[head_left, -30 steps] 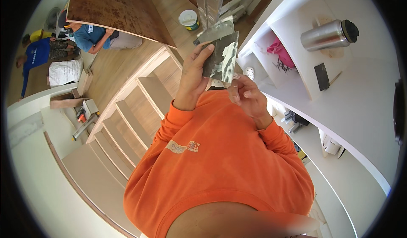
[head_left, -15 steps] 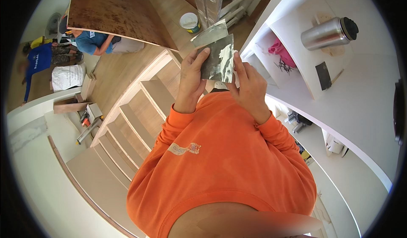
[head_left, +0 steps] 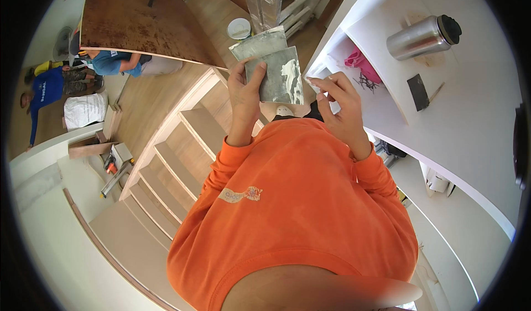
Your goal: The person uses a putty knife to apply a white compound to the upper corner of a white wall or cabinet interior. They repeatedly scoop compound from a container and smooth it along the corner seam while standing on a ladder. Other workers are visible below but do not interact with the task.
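Note:
My left hand (head_left: 244,98) is closed around two flat grey putty spreaders, its thumb pressed on the face of the nearer one. That front spreader (head_left: 271,87) carries a thick streak of white putty (head_left: 291,78) along its right side. Behind it, the rear spreader (head_left: 257,45) sticks out at an angle, with pale smears. To the right, my right hand (head_left: 344,106) is apart from both spreaders. Its fingers are bent and spread from the thumb, with white putty on a fingertip and nothing else visible in them.
On the white cabinet surface to my right lie a steel bottle (head_left: 419,40) and a dark flat rectangle (head_left: 418,92). A pink bag (head_left: 363,67) sits in a compartment. A wooden frame (head_left: 185,139), bucket (head_left: 239,29) and brown board (head_left: 144,20) are left and ahead. Two people (head_left: 50,92) work far left.
My right hand has drawn away from the edge of the front spreader, to the right and slightly down. My left hand still holds both spreaders, moved slightly left.

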Tool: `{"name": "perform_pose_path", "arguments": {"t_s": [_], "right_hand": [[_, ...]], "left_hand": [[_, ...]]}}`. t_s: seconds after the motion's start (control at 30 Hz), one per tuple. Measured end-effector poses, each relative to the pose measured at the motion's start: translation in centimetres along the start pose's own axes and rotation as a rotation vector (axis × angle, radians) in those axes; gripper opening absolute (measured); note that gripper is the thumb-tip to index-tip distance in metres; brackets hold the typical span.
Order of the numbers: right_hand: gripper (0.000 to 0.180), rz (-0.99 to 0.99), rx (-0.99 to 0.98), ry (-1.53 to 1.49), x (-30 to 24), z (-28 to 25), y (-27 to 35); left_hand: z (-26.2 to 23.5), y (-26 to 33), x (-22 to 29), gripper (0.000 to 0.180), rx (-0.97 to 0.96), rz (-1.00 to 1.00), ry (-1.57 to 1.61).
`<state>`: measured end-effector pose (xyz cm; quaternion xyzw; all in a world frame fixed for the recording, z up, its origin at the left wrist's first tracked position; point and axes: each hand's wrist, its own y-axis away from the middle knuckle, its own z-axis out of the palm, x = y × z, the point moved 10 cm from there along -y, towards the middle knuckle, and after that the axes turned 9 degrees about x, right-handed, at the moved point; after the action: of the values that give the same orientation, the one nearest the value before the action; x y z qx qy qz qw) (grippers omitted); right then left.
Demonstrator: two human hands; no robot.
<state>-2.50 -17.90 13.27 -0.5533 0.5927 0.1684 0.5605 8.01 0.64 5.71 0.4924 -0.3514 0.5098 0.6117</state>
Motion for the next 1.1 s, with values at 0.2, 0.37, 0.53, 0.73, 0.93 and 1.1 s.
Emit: {"name": "perform_pose_path", "arguments": {"t_s": [0.2,0.37,0.53,0.73,0.93,1.1], "right_hand": [[0.024,-0.100,-0.066,0.198,-1.0,0.8,-0.8],[0.024,-0.153,-0.058,0.240,-0.9,1.0,-0.6],[0.030,-0.197,-0.024,0.255,-0.4,0.7,-0.6],[0.028,-0.206,-0.057,0.293,0.3,0.0,-0.8],[0.018,-0.061,-0.132,0.030,0.7,-1.0,-1.4],[0.023,0.046,-0.136,-0.497,-1.6,-9.4,-4.5]], "left_hand": [[0.2,0.4,-0.2,0.029,0.017,0.076,-0.135],[0.1,0.2,-0.2,0.029,0.035,0.124,-0.222],[0.4,0.1,0.3,0.027,0.029,0.150,-0.327],[2.2,0.0,-0.4,0.026,0.012,0.107,-0.238],[1.4,-1.0,-2.0,0.026,0.070,0.106,-0.249],[-0.9,-3.0,-3.5,0.026,0.127,0.060,-0.158]]}}
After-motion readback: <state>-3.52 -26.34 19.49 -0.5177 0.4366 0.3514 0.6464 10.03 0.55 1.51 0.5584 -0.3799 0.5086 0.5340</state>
